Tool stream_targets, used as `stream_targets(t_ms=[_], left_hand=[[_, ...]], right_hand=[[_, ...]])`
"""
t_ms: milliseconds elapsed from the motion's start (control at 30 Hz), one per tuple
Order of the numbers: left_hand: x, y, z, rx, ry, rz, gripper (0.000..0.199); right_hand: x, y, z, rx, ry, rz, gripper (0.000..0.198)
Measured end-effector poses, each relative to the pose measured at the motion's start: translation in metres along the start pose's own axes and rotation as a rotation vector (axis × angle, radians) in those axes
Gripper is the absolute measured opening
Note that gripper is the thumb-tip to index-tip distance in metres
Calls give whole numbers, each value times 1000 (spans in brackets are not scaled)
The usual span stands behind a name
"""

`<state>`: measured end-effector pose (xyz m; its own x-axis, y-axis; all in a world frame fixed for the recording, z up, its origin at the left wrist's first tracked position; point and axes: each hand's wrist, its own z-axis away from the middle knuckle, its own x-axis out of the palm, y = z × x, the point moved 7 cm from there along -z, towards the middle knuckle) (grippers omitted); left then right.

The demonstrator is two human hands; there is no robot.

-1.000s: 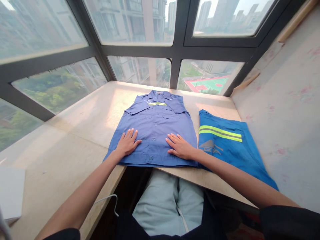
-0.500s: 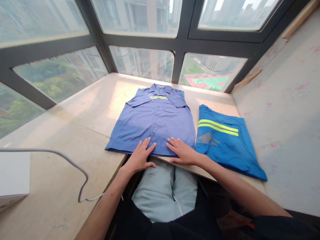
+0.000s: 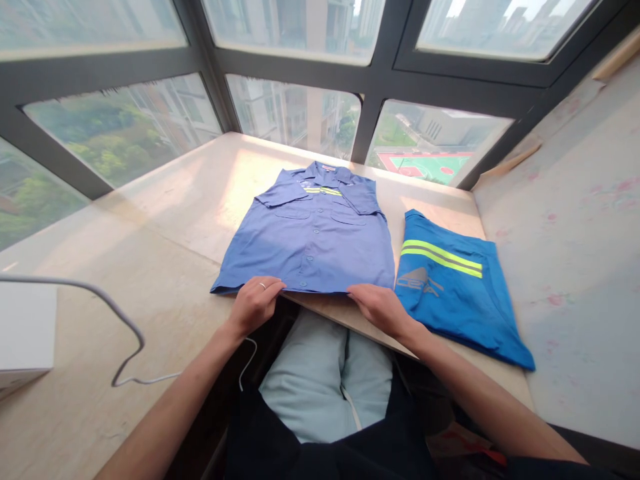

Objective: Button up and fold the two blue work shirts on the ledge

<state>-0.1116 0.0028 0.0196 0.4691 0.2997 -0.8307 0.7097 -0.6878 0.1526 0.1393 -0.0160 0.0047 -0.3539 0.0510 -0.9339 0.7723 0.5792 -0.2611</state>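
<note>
A purple-blue work shirt (image 3: 330,250) lies front side up on the pale wooden table (image 3: 165,267), its collar toward the windows and both sleeves folded in across the chest. Yellow-and-grey reflective stripes show between the sleeves. My left hand (image 3: 256,301) pinches the bottom hem left of the button line, a ring on one finger. Closed on the same hem further right is my right hand (image 3: 377,307). The hem is slightly raised between them at the table edge. To the right lies a folded bright blue garment (image 3: 455,293) with yellow-and-grey stripes and grey lettering.
A grey cable (image 3: 115,307) curves over the left of the table beside a white box (image 3: 25,327). Windows with dark frames (image 3: 380,73) border the far side, and a flower-patterned wall (image 3: 565,267) stands at the right. My legs (image 3: 325,373) are below the front edge.
Both hands were lying flat with fingers spread on the shirt's lower front. They have drawn back to the hem, moved apart, and closed on it. The view has shifted slightly.
</note>
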Motion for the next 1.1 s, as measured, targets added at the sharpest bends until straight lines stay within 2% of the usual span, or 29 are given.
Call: stream_targets(t_ms=[133, 267, 467, 700, 833, 900, 967, 1100], left_hand=[[-26, -1, -10, -59, 29, -7, 28], [-48, -5, -22, -68, 21, -59, 22], [-59, -12, -39, -64, 28, -94, 25], [-86, -20, -56, -99, 137, -155, 35], [-92, -29, -57, -140, 60, -248, 35], [-92, -31, -59, -177, -6, -301, 32], [-96, -31, -62, -245, -19, -356, 28], [-124, -26, -71, -404, 129, -452, 24]], right_hand=[[-29, 2, -3, 7, 3, 63, 31], [-55, 14, 0, 10, 45, 7, 32], [-95, 35, -7, 102, 205, -130, 26], [-140, 39, -26, 78, 292, -160, 24], [-169, 44, -27, 81, 317, -156, 22], [-180, 45, -26, 69, 318, -154, 21], [-190, 47, -25, 64, 334, -148, 22], [-210, 54, -20, 109, 420, -144, 26]])
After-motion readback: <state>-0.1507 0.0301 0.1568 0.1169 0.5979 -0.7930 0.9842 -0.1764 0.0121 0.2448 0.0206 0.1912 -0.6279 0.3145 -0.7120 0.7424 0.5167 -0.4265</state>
